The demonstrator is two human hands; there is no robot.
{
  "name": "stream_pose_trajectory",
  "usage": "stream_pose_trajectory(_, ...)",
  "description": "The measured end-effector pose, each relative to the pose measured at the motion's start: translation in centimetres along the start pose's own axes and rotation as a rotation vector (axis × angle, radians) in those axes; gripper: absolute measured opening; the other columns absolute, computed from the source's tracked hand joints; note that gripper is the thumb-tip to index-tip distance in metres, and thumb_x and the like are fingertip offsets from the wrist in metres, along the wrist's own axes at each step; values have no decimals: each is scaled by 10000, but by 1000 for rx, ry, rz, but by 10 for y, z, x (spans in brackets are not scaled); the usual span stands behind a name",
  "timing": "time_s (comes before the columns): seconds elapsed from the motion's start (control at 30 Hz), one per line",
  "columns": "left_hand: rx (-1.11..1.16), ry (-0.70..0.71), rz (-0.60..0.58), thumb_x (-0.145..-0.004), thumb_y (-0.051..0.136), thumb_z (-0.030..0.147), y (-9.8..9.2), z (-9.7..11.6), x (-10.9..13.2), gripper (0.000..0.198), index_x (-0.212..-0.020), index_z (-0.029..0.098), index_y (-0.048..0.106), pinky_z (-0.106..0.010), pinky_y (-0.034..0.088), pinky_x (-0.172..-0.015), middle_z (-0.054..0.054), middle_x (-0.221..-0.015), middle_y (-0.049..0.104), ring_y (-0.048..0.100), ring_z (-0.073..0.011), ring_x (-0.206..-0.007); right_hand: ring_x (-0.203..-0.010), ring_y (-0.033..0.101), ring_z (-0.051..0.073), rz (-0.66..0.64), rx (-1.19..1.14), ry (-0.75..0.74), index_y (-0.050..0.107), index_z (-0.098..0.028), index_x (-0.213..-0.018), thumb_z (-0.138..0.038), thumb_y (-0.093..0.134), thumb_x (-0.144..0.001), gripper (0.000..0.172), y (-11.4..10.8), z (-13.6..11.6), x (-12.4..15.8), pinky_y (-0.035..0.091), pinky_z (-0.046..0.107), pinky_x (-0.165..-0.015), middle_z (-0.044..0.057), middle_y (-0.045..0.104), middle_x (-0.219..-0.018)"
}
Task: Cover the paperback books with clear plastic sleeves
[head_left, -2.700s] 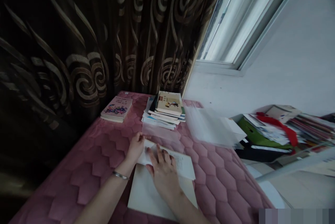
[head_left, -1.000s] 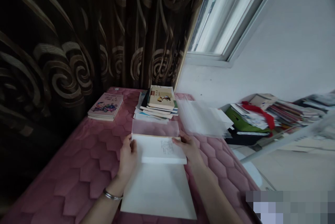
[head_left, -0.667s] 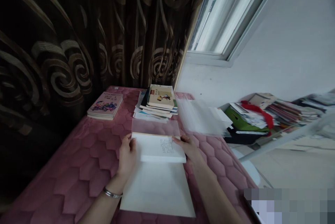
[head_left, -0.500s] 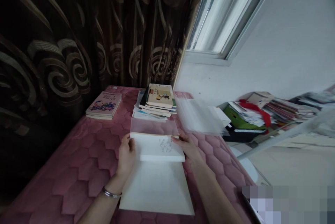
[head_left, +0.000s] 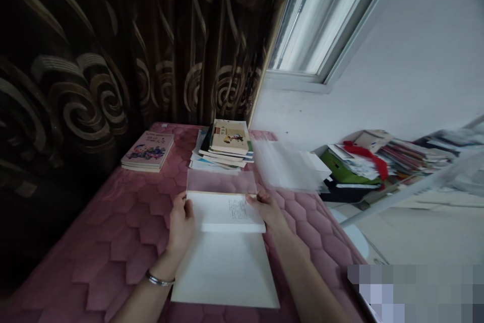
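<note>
An open book with white pages lies at the middle front, a block of small print on its right part. My left hand grips its left edge, thumb on top. At the right edge my right hand pinches the book, thumb over the page. A clear plastic sheet sticks out beyond the book's far edge. Toward me, a large pale cover or sheet extends from beneath the pages, between my forearms.
On the pink quilted surface stand a pink book stack at left and a taller book pile behind. Clear plastic sheets lie to its right. Further right is a green box with papers.
The whole view has shifted slightly, with things sitting a little further left. Both hands keep the same hold on the book.
</note>
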State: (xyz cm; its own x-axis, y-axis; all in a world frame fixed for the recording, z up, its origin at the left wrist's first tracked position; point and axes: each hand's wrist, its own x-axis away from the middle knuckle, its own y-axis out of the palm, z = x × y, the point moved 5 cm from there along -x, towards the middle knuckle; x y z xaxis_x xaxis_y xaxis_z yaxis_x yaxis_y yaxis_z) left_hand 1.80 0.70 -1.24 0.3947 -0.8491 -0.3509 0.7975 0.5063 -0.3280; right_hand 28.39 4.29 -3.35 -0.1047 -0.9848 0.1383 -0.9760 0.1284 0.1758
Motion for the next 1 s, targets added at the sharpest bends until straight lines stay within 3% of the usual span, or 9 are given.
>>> stream_pose_trajectory(0.23, 82, -45, -10, -799, 478, 374, -1, -2, -2, 218, -898, 198, 562, -307, 490, -707, -42, -805, 661, 627, -191, -757, -500, 583, 159, -15, -16, -20, 592, -216, -725, -421, 825, -535, 363, 3, -8, 2, 460, 276, -485, -25, 661, -593)
stream_pose_trajectory(0.43, 92, -47, -12, -809, 487, 406, -1, -2, -1, 212, -856, 209, 549, -293, 476, -686, -24, -787, 644, 612, -180, -738, -634, 653, 221, -82, 38, 72, 702, -169, -734, -454, 812, -586, 340, 4, -17, 12, 485, 299, -550, 63, 724, -714)
stream_pose_trajectory(0.83, 86, -68, -7, -784, 485, 348, -1, -1, -2, 148, -827, 217, 539, -286, 462, -653, -6, -741, 620, 595, -167, -690, -478, 523, 137, -27, 208, 15, 645, -168, -584, -585, 767, -577, 435, -1, -15, 8, 361, 248, -453, 3, 627, -533)
stream_pose_trajectory(1.0, 59, -71, 0, -788, 481, 342, -2, 0, -2, 136, -827, 224, 534, -291, 461, -653, -4, -740, 621, 596, -173, -692, -568, 601, 180, -62, 149, 22, 680, -138, -678, -565, 801, -555, 460, -1, -16, 7, 432, 267, -519, 47, 687, -630)
